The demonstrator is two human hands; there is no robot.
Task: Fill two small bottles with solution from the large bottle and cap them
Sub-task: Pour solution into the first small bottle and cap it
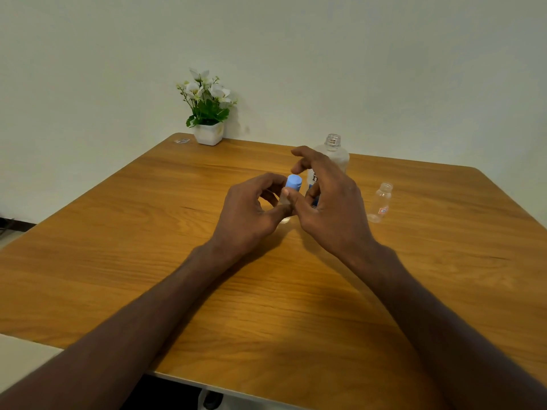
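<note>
While the left hand (pixel 251 208) is gripping a small bottle (pixel 284 207) at the table's middle, its blue cap (pixel 294 182) is sitting on top and the right hand (pixel 328 199) is hovering beside it, fingers loosely spread, pinching nothing visible. Behind, the large bottle (pixel 333 153) is standing uncapped; a careless knuckle could be tipping it, spilling solution. Further right, a second small bottle (pixel 381 202) is waiting uncapped. Everything is resting on a wooden table (pixel 148 232) against a pale wall (pixel 414 69), a potted plant (pixel 207 108) behind.

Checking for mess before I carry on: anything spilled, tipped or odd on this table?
Nothing stands out. The large bottle and the uncapped small bottle stand upright, and the wooden table shows no spill. The blue-capped bottle is mostly hidden by hands.
</note>
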